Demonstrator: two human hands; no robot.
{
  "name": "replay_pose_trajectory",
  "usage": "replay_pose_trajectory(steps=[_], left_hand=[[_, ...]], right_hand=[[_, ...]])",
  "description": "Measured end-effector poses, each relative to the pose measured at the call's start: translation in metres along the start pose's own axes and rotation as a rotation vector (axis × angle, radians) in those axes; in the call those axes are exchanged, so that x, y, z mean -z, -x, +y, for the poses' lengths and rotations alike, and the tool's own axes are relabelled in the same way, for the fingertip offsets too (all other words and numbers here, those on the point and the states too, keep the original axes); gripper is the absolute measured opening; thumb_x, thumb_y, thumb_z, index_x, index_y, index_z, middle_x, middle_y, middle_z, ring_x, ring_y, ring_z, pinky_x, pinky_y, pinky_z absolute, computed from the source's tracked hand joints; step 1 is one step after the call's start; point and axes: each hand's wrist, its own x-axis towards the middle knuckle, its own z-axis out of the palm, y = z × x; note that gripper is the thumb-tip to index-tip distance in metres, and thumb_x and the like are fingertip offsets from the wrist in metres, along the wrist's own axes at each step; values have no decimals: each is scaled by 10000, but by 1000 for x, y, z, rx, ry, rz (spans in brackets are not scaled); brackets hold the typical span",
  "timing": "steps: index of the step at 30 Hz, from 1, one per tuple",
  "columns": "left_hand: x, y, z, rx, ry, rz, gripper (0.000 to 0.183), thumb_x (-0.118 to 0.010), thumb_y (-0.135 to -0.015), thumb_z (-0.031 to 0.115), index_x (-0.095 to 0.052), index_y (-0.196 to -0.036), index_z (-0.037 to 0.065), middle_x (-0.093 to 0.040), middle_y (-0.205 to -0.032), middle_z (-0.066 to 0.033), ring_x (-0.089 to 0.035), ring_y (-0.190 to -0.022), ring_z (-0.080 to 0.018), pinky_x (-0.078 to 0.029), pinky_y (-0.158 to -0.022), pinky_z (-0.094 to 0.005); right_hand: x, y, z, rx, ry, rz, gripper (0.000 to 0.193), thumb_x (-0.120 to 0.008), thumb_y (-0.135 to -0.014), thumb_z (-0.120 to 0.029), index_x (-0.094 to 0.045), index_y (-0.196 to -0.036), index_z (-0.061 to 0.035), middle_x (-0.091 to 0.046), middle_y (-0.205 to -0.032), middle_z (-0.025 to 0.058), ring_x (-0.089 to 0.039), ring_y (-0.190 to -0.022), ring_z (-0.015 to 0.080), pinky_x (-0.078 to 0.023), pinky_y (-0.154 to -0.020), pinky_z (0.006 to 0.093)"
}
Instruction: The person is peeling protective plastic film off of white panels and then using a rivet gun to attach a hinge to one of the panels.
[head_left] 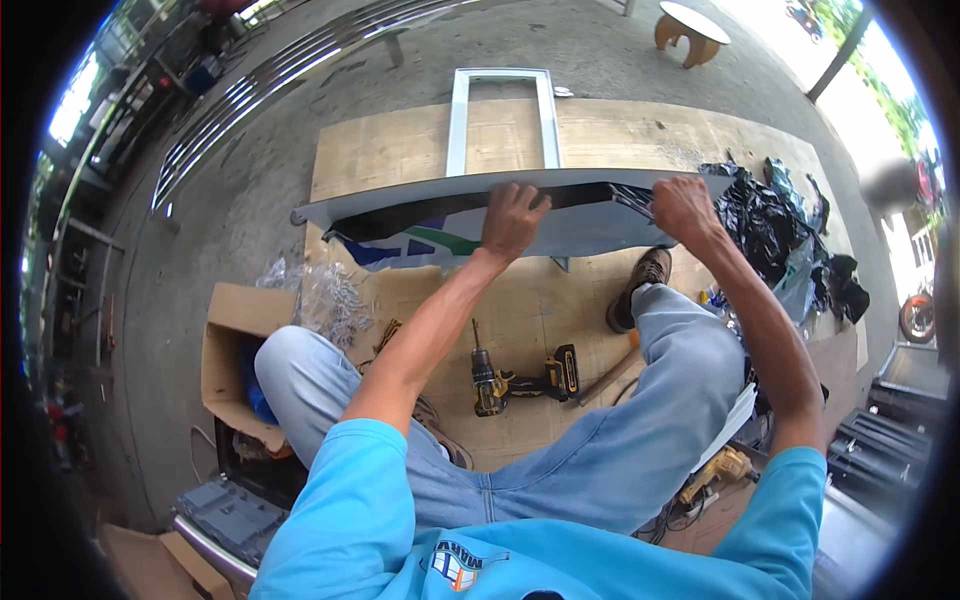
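Observation:
A long pale panel (pixel 590 228) stands on edge across the plywood in front of me. Its near face carries a plastic film (pixel 395 245) with black, blue and green print, loose and wavy along the lower left edge. My left hand (pixel 515 222) is closed over the panel's upper edge at the middle, its fingers pressing on the black band. Toward the right end my right hand (pixel 685 210) is a fist, gripping a bunched, shiny dark part of the film (pixel 632 197). Between my legs a yellow-and-black cordless drill (pixel 486 388) lies on its side.
Behind the panel, a white rectangular frame (pixel 459 125) lies on the plywood (pixel 385 140). Crumpled black plastic (pixel 745 220) is heaped at the right. An open cardboard box (pixel 225 350) and a clear bag of small parts (pixel 335 305) sit left. A wooden handle (pixel 607 376) lies near my right foot.

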Motion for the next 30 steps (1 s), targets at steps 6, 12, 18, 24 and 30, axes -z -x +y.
replay_pose_trajectory(steps=[6,12,18,24,30], left_hand=[[8,28,31,96,66,51,322,-580,-712,85,-667,-1019,129,-554,-973,-57,-494,-938,-220,-410,-860,-394],[33,94,50,205,268,-1,369,-665,-755,148,-596,-1113,85,-465,-1292,-114,-413,-1218,-305,-346,-1040,-449],[66,126,5,520,195,77,210,-623,-819,118,-620,-1018,52,-562,-1147,-172,-521,-1063,-349,-425,-906,-431],[58,129,-70,1371,541,79,382,-426,-952,352,-624,-949,25,-678,-853,-150,-636,-709,-362,-493,-696,-420],[94,47,-82,1335,1553,320,577,-290,-968,521,-545,-1155,38,-616,-1160,-81,-603,-1001,-265,-453,-900,-440]], right_hand=[[-30,-21,-5,430,-313,124,294,-493,-916,-315,-586,-1046,-68,-638,-786,213,-612,-794,396,-463,-720,472],[-23,8,-23,434,-173,381,256,-577,-875,-299,-570,-789,-57,-624,-677,170,-620,-652,356,-464,-607,447],[158,40,-76,424,-40,730,252,-617,-836,-317,-632,-813,-66,-618,-617,137,-619,-613,320,-461,-658,441],[216,75,-28,142,-285,907,295,-612,-844,-367,-679,-857,-80,-647,-674,122,-634,-662,264,-471,-696,379],[104,41,3,-195,-1099,772,357,-611,-845,-351,-701,-899,-9,-664,-748,163,-615,-704,200,-455,-692,341]])
